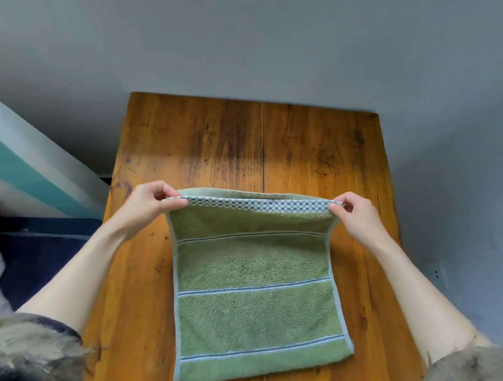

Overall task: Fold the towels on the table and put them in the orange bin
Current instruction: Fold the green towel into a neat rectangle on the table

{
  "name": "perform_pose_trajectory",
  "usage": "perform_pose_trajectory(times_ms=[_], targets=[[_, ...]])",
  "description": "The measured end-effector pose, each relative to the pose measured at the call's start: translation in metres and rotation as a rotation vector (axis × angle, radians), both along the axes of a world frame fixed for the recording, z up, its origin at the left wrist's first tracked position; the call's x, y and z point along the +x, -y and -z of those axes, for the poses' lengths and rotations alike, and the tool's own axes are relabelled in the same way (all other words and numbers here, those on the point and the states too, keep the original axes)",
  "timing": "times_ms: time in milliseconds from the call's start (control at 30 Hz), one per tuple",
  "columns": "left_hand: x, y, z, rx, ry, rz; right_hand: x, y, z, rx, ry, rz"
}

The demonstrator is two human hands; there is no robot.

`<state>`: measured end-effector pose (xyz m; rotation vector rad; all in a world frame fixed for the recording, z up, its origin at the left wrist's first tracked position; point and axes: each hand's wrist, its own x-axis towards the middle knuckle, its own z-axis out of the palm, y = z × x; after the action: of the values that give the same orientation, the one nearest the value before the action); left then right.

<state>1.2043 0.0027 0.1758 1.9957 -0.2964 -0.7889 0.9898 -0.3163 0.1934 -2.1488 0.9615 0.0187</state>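
Note:
A green towel (255, 302) with pale blue stripes and a checkered border lies lengthwise on the wooden table (247, 149). Its far edge is lifted off the wood. My left hand (146, 204) pinches the far left corner between thumb and fingers. My right hand (357, 214) pinches the far right corner the same way. The checkered border is stretched taut between both hands, and the near end rests flat by the table's front edge. No orange bin is in view.
The grey floor (282, 45) surrounds the table. To the left are a white and teal striped surface (25, 164) and dark blue fabric (43, 254). Bare wood shows beyond the towel and along both sides.

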Motion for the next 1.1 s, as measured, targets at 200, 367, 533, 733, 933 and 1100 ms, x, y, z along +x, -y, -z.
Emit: perform_pose_trajectory(times_ms=[200,367,533,733,933,1100], targets=[[-0.009,-0.02,-0.061,-0.065,0.07,-0.016,-0.02,0.005,-0.067,0.192,0.182,0.082],[-0.02,-0.018,-0.126,-0.182,0.209,-0.042,-0.021,0.011,-0.125,0.35,0.324,0.121],[-0.034,-0.013,-0.187,-0.245,0.433,-0.118,-0.02,0.018,-0.183,0.229,0.403,0.003],[-0.044,-0.015,-0.237,-0.348,0.582,-0.237,-0.016,0.023,-0.233,0.147,0.536,-0.045],[-0.036,-0.02,-0.267,-0.358,0.664,-0.196,-0.015,0.017,-0.27,0.104,0.637,-0.028],[-0.017,-0.018,-0.284,-0.362,0.672,-0.161,-0.006,0.016,-0.287,0.046,0.637,-0.027]])
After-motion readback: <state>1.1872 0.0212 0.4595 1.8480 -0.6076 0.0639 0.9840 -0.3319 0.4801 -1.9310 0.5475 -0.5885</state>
